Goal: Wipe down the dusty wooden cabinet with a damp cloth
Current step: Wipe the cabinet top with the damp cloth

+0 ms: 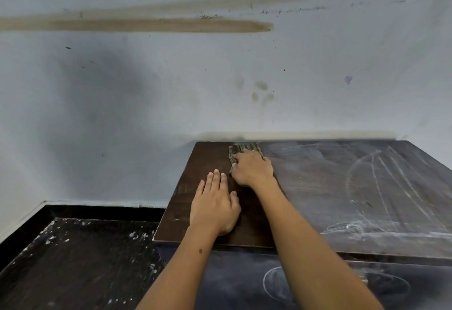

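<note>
The wooden cabinet [342, 187] fills the lower right of the head view. Its top is dark brown and clean along the left strip, grey with dust and white streaks to the right. A crumpled grey-brown cloth [242, 149] lies near the back edge of the top, at the border between the clean and dusty parts. My right hand [252, 170] grips the cloth with curled fingers and presses it onto the wood. My left hand [215, 202] rests flat on the clean left strip, fingers straight, holding nothing.
A pale blue-grey wall [171, 77] with brown stains stands right behind the cabinet. Left of the cabinet lies a dark floor [73, 260] speckled with white flecks. The cabinet's dusty front face [244, 285] shows chalky curved marks.
</note>
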Available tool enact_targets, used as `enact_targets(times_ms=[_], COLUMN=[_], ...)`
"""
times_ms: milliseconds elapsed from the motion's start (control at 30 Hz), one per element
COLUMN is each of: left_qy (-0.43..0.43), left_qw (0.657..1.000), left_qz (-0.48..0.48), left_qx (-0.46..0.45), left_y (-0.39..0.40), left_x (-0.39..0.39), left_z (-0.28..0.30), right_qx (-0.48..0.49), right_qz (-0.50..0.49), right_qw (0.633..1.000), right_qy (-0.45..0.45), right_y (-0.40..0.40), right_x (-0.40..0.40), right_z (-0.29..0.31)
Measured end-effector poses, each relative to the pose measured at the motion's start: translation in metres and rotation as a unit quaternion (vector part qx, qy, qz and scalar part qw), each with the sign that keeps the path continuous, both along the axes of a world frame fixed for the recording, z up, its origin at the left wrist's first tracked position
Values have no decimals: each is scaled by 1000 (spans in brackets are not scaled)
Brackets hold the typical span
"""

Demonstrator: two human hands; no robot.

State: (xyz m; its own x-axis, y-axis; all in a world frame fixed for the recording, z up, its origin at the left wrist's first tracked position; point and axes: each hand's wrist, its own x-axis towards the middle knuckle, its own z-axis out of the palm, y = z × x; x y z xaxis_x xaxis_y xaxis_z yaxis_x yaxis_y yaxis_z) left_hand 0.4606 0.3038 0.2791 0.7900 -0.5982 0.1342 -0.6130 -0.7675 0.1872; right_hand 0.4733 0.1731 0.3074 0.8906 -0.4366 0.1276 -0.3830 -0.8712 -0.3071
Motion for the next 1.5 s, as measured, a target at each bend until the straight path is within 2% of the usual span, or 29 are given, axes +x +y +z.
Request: enact_targets(times_ms=[100, 200, 300, 400, 467, 533, 633, 833, 967, 1033, 1167, 1233, 1300, 1400, 1500], left_qy=[-1, -4, -3, -6, -7, -2, 3, 1, -1, 5, 5, 5, 4, -1, -4], left_qw=[1000, 1000, 1000, 1000, 1000, 1000, 1000, 1000, 1000, 1000, 1000, 1000, 1000, 1000, 1000], left_qz=[-1, -4, -2, 1, 3, 2, -3, -1, 2, -1, -10, -5, -2, 2, 5], left_qx=[3, 9, 4, 3, 0, -1, 6, 11, 7, 11, 26, 2, 0, 4, 2], left_y=[1, 1, 1, 0, 0, 0, 1, 1, 0, 1, 3, 2, 2, 1, -1], left_x=[0, 0, 0, 0, -1, -1, -1, -1, -3, -3, 0, -1, -1, 1, 2], left_z=[0, 0, -1, -1, -1, 1, 2, 0, 3, 4, 4, 4, 1, -2, -3], right_qx=[-24, -27, -9, -20, -45, -67, -57, -44, -60, -76, -70, -48, -42, -37, -49], right_qz=[31, 45, -31, -83, -52, 23, 85, -12, -63, -11, 172, 194, 157, 46, -12], right_qw=[999, 998, 999, 995, 997, 997, 994, 998, 995, 996, 981, 978, 985, 998, 998], right_qy=[-3, 22, 44, 45, 36, 25, 23, 39, 44, 40, 63, 67, 57, 36, 41], right_y=[6, -23, -50, -40, -19, 0, 3, -49, -18, 6, 29, 11, -21, -71, -71], right_x=[0, 4, 9, 24, 35, 44, 50, 36, 49, 63, 76, 71, 58, 34, 31], right_z=[-5, 6, 11, 11, 10, 8, 10, 11, 10, 10, 15, 17, 16, 8, 6])
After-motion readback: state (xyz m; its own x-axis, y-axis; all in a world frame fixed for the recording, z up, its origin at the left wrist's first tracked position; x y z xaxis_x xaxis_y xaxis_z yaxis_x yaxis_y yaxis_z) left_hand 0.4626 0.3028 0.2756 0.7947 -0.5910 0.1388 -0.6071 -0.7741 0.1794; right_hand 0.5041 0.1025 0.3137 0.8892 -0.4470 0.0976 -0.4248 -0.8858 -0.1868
